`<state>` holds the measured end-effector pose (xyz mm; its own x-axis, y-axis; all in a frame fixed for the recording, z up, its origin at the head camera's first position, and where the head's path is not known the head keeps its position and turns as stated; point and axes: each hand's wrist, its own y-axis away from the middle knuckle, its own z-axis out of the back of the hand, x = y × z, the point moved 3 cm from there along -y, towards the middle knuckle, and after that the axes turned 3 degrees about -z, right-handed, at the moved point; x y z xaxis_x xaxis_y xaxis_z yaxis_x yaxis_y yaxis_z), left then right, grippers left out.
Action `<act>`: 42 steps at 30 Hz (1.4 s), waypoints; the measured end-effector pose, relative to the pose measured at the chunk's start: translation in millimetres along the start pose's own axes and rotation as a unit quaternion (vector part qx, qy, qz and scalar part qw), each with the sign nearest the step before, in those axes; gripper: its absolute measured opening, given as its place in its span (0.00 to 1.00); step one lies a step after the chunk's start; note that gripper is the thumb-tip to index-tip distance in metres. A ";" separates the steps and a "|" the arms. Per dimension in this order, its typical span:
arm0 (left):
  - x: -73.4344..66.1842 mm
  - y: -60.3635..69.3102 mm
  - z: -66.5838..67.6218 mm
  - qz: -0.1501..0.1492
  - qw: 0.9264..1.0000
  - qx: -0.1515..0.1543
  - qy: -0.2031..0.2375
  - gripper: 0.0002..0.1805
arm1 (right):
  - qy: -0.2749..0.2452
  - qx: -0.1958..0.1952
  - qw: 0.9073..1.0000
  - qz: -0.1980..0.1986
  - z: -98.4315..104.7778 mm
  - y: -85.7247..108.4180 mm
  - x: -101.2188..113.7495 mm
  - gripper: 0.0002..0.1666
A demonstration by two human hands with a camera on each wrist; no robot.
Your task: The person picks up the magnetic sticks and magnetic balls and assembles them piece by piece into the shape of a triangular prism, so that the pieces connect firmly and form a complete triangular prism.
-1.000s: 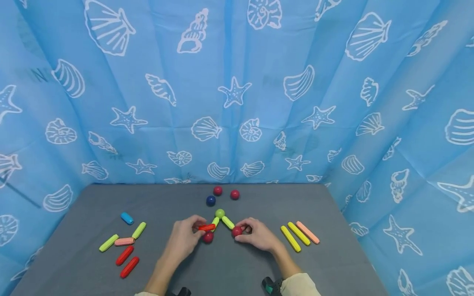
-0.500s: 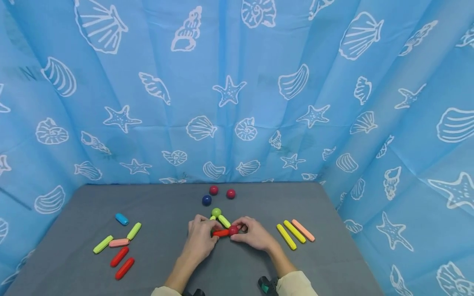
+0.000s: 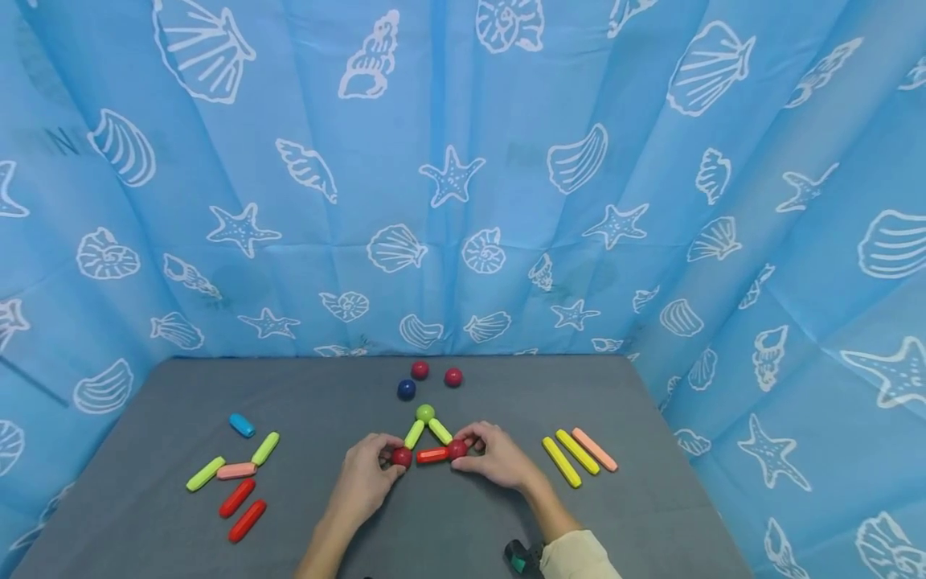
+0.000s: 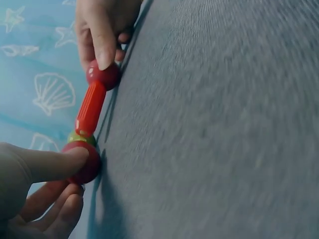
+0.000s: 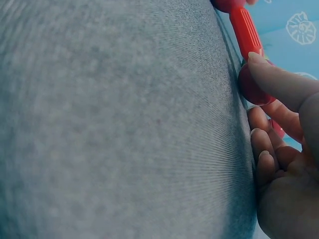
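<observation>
In the head view the left hand (image 3: 367,476) pinches a red ball (image 3: 401,457) between thumb and fingers. The right hand (image 3: 501,460) pinches another red ball (image 3: 457,449). A red stick (image 3: 432,455) touches the right ball; a small gap shows between its other end and the left ball. Two light green sticks (image 3: 415,434) (image 3: 440,431) slant up from the balls to a green ball (image 3: 425,413). In the left wrist view the left thumb lies on its red ball (image 4: 85,167). In the right wrist view the right thumb presses its red ball (image 5: 253,85).
Two red balls (image 3: 419,370) (image 3: 453,377) and a blue ball (image 3: 407,389) lie behind. At left are a blue piece (image 3: 242,425), green sticks (image 3: 206,474), a pink stick (image 3: 236,470) and red sticks (image 3: 247,520). Yellow sticks (image 3: 561,461) and a pink stick (image 3: 595,449) lie at right.
The left hand carried the red stick rightward to the right ball, let it go there, and moved back left to grip the left red ball. The right hand keeps its hold.
</observation>
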<state>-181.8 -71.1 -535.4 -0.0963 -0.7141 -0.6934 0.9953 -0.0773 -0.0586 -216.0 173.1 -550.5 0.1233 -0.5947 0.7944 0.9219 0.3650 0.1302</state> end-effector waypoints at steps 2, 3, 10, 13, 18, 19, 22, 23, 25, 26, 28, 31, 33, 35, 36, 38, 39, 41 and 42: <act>-0.1 -0.4 -2.5 0.004 1.000 -0.006 0.006 0.17 | 0.003 -0.002 1.000 -0.001 -0.3 0.0 0.4 0.22; -0.2 -0.8 -4.0 0.006 1.000 -0.009 0.009 0.17 | 0.004 -0.004 1.000 -0.001 -0.4 -0.1 0.6 0.22; 2.4 0.9 -0.9 -0.003 1.000 -0.018 0.022 0.18 | 0.002 -0.005 1.000 -0.011 -0.8 -0.2 0.2 0.22; 13.1 6.5 17.1 0.010 1.000 -0.009 0.019 0.21 | 0.003 -0.001 1.000 -0.014 -0.8 0.6 0.0 0.22; 51.1 25.5 70.4 0.047 0.999 -0.024 -0.003 0.25 | 0.002 -0.003 1.000 -0.010 -0.2 0.9 0.8 0.22; 59.9 30.7 81.3 0.052 0.998 -0.032 -0.010 0.25 | 0.002 -0.004 1.000 -0.008 0.0 0.9 0.9 0.21; 84.4 47.7 108.7 0.077 0.995 -0.053 -0.031 0.27 | 0.001 -0.005 1.000 -0.006 0.1 1.2 1.3 0.21; 91.1 53.1 116.0 0.086 0.994 -0.058 -0.035 0.27 | 0.000 -0.004 1.000 -0.005 0.0 1.3 1.4 0.21; 101.9 62.3 126.7 0.098 0.992 -0.064 -0.043 0.29 | -0.002 -0.003 1.000 -0.004 -0.3 1.4 1.3 0.21; 106.3 66.1 130.2 0.106 0.991 -0.063 -0.048 0.29 | -0.002 -0.004 1.000 -0.004 -0.4 1.4 1.3 0.21; 112.0 70.3 134.1 0.117 0.990 -0.052 -0.053 0.30 | -0.001 -0.006 1.000 -0.004 0.0 2.1 1.2 0.21; 116.0 69.4 133.0 0.131 0.989 -0.010 -0.064 0.30 | -0.001 -0.009 1.000 -0.006 1.6 3.1 0.9 0.22; 117.2 67.2 129.3 0.133 0.988 0.024 -0.070 0.29 | 0.000 -0.009 1.000 -0.006 1.9 3.1 0.8 0.22; 116.4 64.5 125.2 0.132 0.987 0.048 -0.078 0.26 | 0.000 -0.008 1.000 -0.006 1.8 2.7 0.5 0.22; 115.6 63.3 123.3 0.129 0.986 0.058 -0.084 0.25 | -0.001 -0.007 1.000 -0.007 1.5 2.4 0.3 0.22; 111.6 61.5 120.5 0.118 0.987 0.060 -0.088 0.23 | -0.002 -0.004 1.000 -0.007 1.0 2.1 0.3 0.22; 108.5 60.2 119.3 0.111 0.989 0.052 -0.085 0.23 | -0.002 -0.002 1.000 -0.009 0.7 2.1 0.3 0.22; 97.9 54.6 117.6 0.093 0.993 0.029 -0.066 0.23 | -0.004 0.000 1.000 -0.013 0.6 2.3 0.2 0.22; 90.3 51.4 116.7 0.081 0.995 0.014 -0.052 0.24 | -0.005 0.000 1.000 -0.013 0.8 2.3 0.2 0.22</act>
<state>-140.8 -220.8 -517.2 0.0623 -0.7869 -0.6139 0.9973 0.0255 0.0685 -214.1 174.3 -549.6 0.0949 -0.5968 0.7968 0.9246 0.3494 0.1516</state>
